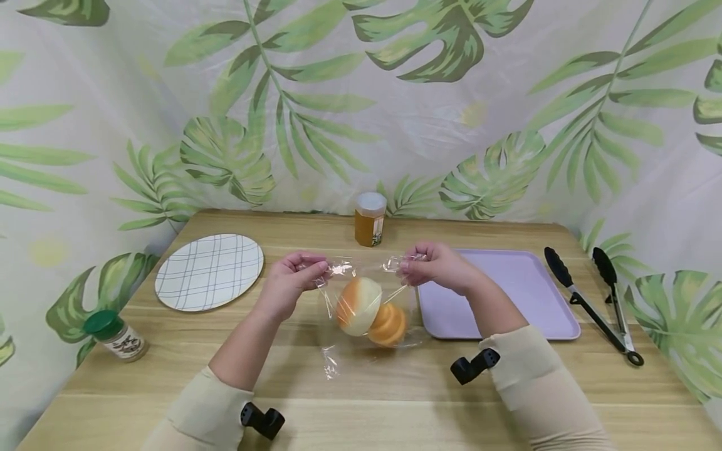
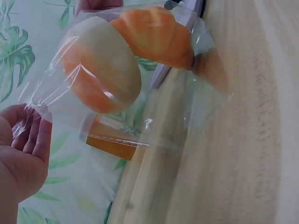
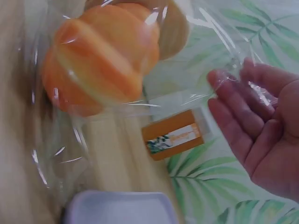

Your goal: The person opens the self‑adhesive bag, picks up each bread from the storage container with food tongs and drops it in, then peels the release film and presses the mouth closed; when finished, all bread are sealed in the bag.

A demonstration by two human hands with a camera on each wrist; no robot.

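Note:
A clear plastic bag [image 1: 338, 351] hangs between my two hands above the table. Its upper left corner is pinched by my left hand [image 1: 290, 279], and my right hand [image 1: 437, 268] pinches the upper right corner. Inside lie a round bun [image 1: 361, 307], pale with an orange-brown side, and a ridged orange-brown croissant-shaped bread [image 1: 389, 326]. In the left wrist view the round bun [image 2: 103, 65] is beside the ridged bread [image 2: 156, 37], both behind the film. The right wrist view shows the ridged bread [image 3: 98, 60] close up, partly covering the bun.
At the back stands an amber jar [image 1: 370, 222] with a pale lid. A checked plate [image 1: 209, 272] and a green-capped shaker [image 1: 115, 337] are on the left. To the right lie a lilac tray [image 1: 513, 294] and black-tipped tongs [image 1: 598, 313]. Leaf-patterned cloth hangs behind.

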